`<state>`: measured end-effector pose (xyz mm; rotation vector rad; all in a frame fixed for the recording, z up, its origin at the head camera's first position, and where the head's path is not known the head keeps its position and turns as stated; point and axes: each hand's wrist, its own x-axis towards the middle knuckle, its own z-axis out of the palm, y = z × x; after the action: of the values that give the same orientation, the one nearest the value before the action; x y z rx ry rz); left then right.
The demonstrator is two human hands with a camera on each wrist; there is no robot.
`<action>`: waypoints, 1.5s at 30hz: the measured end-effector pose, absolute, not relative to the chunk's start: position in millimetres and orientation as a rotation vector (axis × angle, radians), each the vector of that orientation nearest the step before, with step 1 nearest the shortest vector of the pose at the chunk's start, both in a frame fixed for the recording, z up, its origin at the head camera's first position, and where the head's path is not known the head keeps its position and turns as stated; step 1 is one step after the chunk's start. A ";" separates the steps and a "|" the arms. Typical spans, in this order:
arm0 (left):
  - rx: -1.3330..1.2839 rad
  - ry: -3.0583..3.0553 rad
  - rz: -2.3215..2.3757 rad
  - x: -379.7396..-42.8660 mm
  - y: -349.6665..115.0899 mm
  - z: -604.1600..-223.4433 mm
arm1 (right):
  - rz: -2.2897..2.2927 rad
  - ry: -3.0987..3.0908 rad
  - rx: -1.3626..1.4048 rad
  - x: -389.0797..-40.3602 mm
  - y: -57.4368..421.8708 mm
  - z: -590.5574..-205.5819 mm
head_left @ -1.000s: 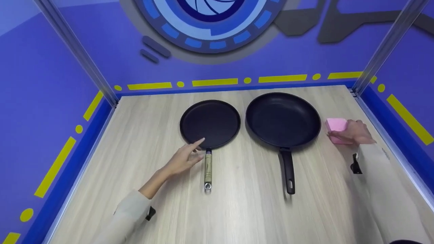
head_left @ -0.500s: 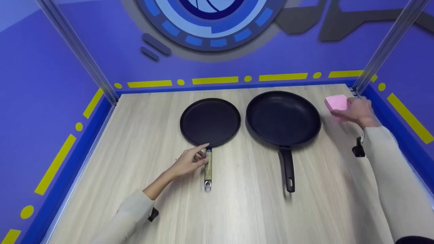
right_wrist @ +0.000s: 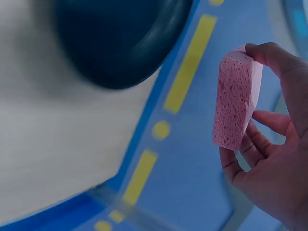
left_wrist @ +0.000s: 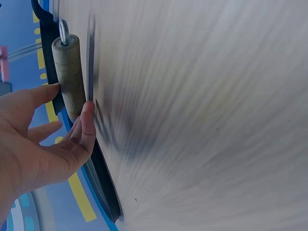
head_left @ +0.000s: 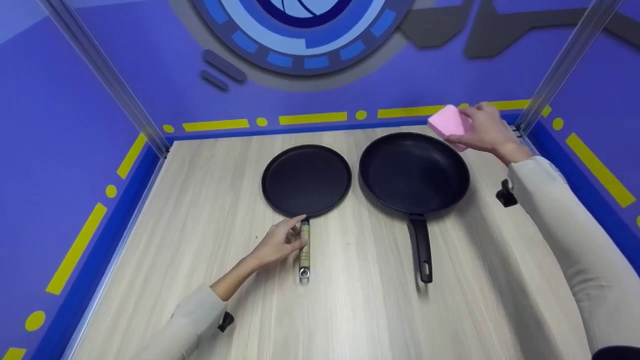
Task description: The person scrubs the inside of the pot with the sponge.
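My right hand (head_left: 487, 129) holds a pink porous sponge (right_wrist: 235, 100) up in the air, gripped between thumb and fingers. In the head view the sponge overlaps the far right rim of a deep black frying pan (head_left: 414, 172). To the left lies a flat, low-rimmed black crepe pan (head_left: 306, 180) with a wood-look handle (left_wrist: 70, 77). My left hand (head_left: 276, 244) pinches this handle near the pan's neck. In the left wrist view its thumb lies against one side and fingertips come round the other.
The pale wooden table (head_left: 210, 200) carries both pans side by side, handles pointing toward me. The frying pan's black handle (head_left: 423, 250) sticks out at the right. Blue panels (head_left: 125, 60) with yellow markings enclose the table at the back and sides.
My right hand has lifted the sponge off the table and carried it up and left to the frying pan's far edge. My left hand has moved slightly right onto the crepe pan's handle.
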<state>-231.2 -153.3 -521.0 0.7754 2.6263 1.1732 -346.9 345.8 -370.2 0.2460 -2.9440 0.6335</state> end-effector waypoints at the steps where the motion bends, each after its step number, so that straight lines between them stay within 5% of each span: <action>1: 0.758 2.630 1.173 -230.2 -153.2 -521.1 | 0.651 -2.934 0.277 -348.6 335.0 -368.7; 23: 0.534 2.533 1.224 -233.6 -150.6 -516.3 | 0.750 -3.000 0.943 -368.4 152.5 -456.3; 33: 0.454 2.397 1.290 -230.7 -152.4 -515.2 | 0.393 -3.006 1.191 -363.2 120.3 -487.5; 45: 0.373 2.387 1.281 -231.4 -148.8 -509.8 | 0.491 -2.915 1.397 -359.4 107.6 -491.7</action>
<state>-231.4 -148.8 -509.8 0.3730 2.3865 1.2810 -359.4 107.6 -491.7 1.3968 -2.9146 0.4910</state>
